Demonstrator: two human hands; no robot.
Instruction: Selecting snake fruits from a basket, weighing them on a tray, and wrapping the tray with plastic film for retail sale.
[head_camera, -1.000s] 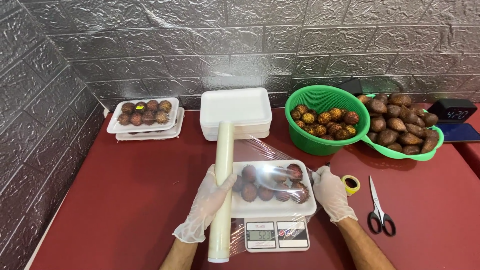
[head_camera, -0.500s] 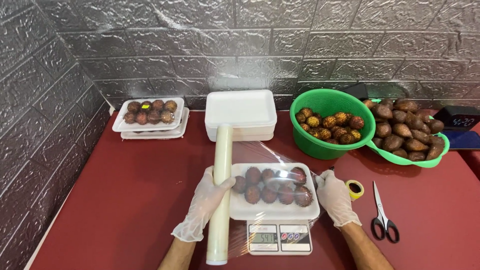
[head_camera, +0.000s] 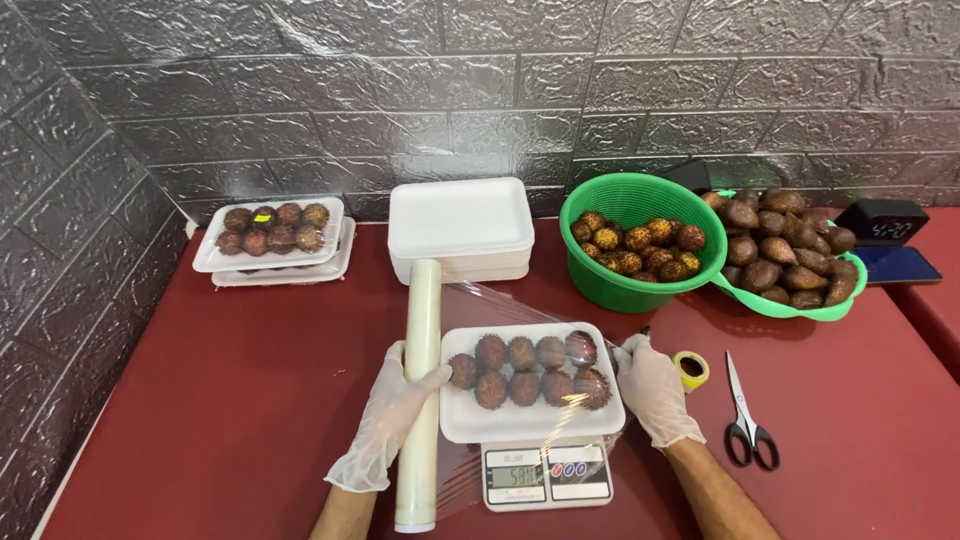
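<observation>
Clear plastic film (head_camera: 505, 310), drawn from a pale roll (head_camera: 420, 390), spans a white foam tray (head_camera: 530, 395) of hairy red-brown fruit (head_camera: 530, 370) resting on a small digital scale (head_camera: 545, 475) at the near edge of the dark red table (head_camera: 220, 400). Compared with the views half a second and a second earlier, the tray sits squarer on the scale and the film lies lower over the fruit, so wrapping appears under way rather than finished. At 9 o'clock of the tray, the gloved left hand (head_camera: 390, 420) curls its fingers around the roll, thumb pressed across it. At 3 o'clock, the gloved right hand (head_camera: 655, 385) pinches the film's free edge against the tray rim, fingers held together. Farther right lie a yellow tape roll (head_camera: 690, 368) and scissors (head_camera: 745, 415). Beyond, at 12 o'clock, stands a stack of empty foam trays (head_camera: 460, 225); at 10 o'clock, finished wrapped trays (head_camera: 275, 240); at 1 to 2 o'clock, a green basket (head_camera: 640, 240) of fruit and a green tray (head_camera: 790, 300) of brown scaly fruit, before a grey brick-pattern wall (head_camera: 450, 90).
</observation>
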